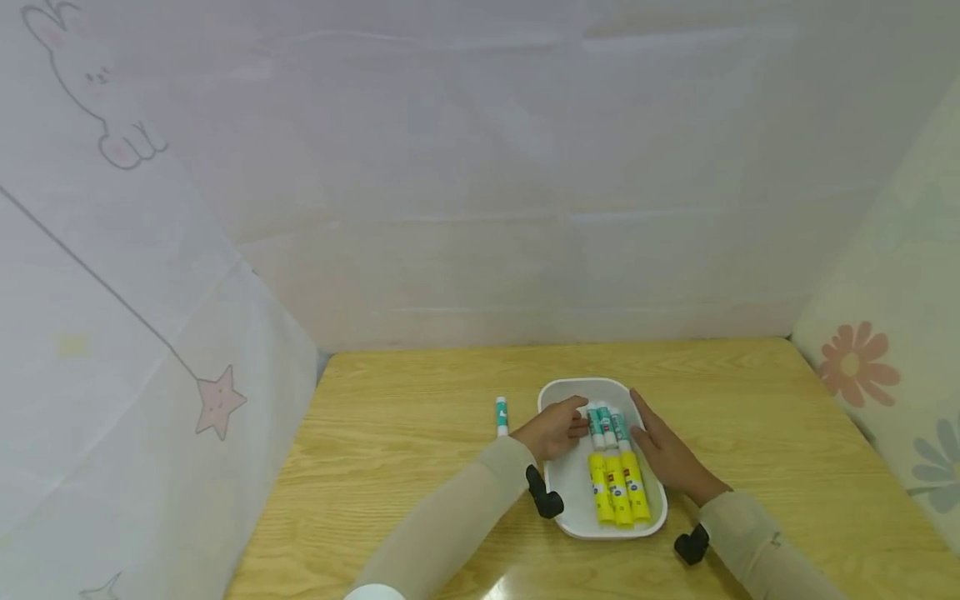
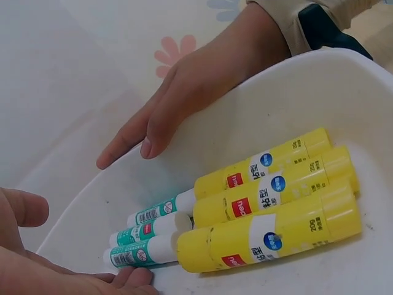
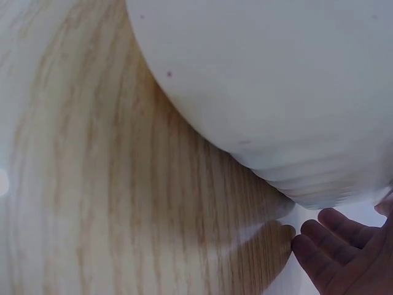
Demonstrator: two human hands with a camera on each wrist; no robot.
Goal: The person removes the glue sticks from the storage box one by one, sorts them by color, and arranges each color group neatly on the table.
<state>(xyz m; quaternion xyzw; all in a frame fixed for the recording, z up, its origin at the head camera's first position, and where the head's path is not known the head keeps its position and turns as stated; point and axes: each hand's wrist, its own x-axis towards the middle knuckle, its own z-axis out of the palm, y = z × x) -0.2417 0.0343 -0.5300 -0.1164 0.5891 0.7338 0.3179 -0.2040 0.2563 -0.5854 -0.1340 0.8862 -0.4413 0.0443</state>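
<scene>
A white tray (image 1: 576,530) holds three yellow glue sticks (image 1: 617,487) side by side, with three smaller green-and-white glue sticks (image 1: 606,427) lined up beyond them. My left hand (image 1: 553,429) reaches inside the tray at its left. In the left wrist view its fingers (image 2: 132,278) lie loosely bent beside the nearest green stick, thumb apart; whether they touch it I cannot tell. At the tray's right side is my right hand (image 1: 670,454), thumb over the rim and straight fingers along the outer wall. Another green-and-white glue stick (image 1: 502,415) lies on the table, left of the tray.
The wooden table (image 1: 405,433) carries the tray right of its middle. Pale printed sheets (image 1: 480,208) hang behind it and on both sides. Each wrist bears a black camera mount (image 1: 545,497).
</scene>
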